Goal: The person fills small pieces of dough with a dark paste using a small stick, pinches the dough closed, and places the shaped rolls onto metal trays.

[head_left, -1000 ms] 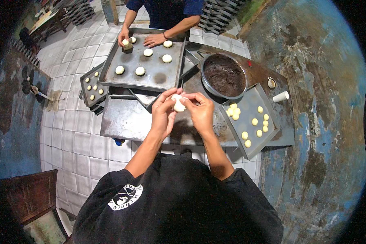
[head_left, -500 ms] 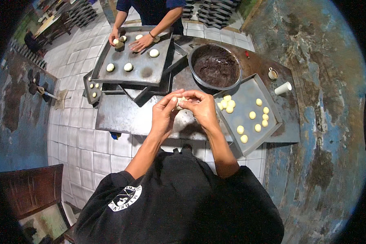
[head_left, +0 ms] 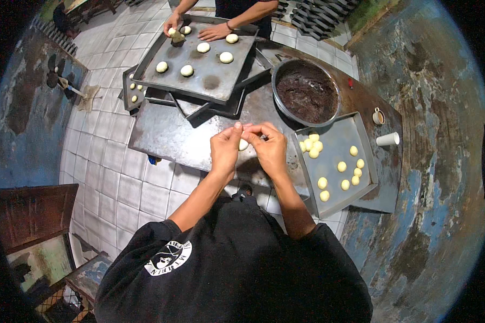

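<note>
Between my two hands is a pale dough ball [head_left: 243, 144], held over the near edge of the metal table [head_left: 167, 137]. My left hand [head_left: 224, 148] pinches it from the left with thumb and fingers. From the right, my right hand [head_left: 269, 148] closes its fingertips on the same dough, the thumbs almost meeting at its top. Right of my hands lies a metal tray [head_left: 337, 153] with several small yellowish dough balls [head_left: 341, 167], some clustered at its far left corner. Beyond stands a big round bowl [head_left: 307, 91] of dark brown crumbly filling [head_left: 307, 99].
Across the table a co-worker's hands [head_left: 214, 32] handle dough balls on a large tray [head_left: 199, 81] stacked askew on other trays. A white cup [head_left: 388, 140] lies on its side by a small cup of brown liquid [head_left: 379, 117]. A worn wall [head_left: 431, 161] borders the right.
My view has shifted, so the table and trays sit differently in it. The dough now shows below my fingertips. The co-worker's left hand has shifted toward the tray's far edge.
</note>
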{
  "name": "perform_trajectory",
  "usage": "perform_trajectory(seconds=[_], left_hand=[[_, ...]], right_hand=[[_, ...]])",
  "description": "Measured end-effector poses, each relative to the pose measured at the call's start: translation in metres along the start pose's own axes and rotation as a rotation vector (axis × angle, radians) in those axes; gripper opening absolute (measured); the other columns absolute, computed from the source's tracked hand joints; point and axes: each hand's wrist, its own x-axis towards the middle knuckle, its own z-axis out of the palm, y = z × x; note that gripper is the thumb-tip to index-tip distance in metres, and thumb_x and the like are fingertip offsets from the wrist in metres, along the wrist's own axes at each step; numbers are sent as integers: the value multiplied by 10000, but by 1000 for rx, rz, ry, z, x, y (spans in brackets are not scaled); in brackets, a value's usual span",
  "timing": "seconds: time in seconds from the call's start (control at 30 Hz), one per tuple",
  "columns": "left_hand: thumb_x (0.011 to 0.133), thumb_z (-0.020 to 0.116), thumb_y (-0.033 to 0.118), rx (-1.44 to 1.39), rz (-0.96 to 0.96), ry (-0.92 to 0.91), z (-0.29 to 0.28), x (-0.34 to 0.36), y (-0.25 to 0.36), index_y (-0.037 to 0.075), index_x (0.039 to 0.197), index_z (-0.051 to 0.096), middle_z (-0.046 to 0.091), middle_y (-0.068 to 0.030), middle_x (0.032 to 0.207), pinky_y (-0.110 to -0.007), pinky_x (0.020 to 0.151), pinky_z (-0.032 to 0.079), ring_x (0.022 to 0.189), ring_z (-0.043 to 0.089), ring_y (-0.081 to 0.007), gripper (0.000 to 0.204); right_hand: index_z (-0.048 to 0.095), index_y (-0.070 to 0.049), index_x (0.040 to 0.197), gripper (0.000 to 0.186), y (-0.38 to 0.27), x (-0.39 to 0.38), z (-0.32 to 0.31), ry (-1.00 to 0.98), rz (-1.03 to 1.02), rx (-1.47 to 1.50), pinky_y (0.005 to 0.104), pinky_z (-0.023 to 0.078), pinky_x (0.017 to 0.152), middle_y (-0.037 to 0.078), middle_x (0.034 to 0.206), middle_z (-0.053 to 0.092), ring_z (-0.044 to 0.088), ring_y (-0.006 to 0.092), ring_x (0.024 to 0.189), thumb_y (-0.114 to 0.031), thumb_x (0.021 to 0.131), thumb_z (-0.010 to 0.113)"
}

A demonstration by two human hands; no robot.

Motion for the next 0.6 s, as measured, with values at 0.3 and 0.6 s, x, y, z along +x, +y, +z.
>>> perform_trajectory(seconds=[0.3, 0.6], left_hand=[[1097, 415, 463, 8, 17, -164, -68, 79, 54, -95, 1229, 670, 582, -180, 1434, -361, 1122, 388, 1376, 483, -240, 628], [1015, 587, 245, 151, 201, 223, -224, 159, 83, 9, 1093, 740, 709, -74, 1169, -313, 999, 420, 1131, 602, -158, 292]], right_hand=[[640, -26, 1267, 354, 15, 93, 73, -622, 543, 503, 304, 609, 820, 56, 1091, 707, 680, 145, 989, -198, 968, 715], [579, 7, 1332, 459, 102, 242, 140, -242, -513, -786, 447, 497, 1024, 256, 1344, 612, 601, 436, 1222, -237, 953, 664]])
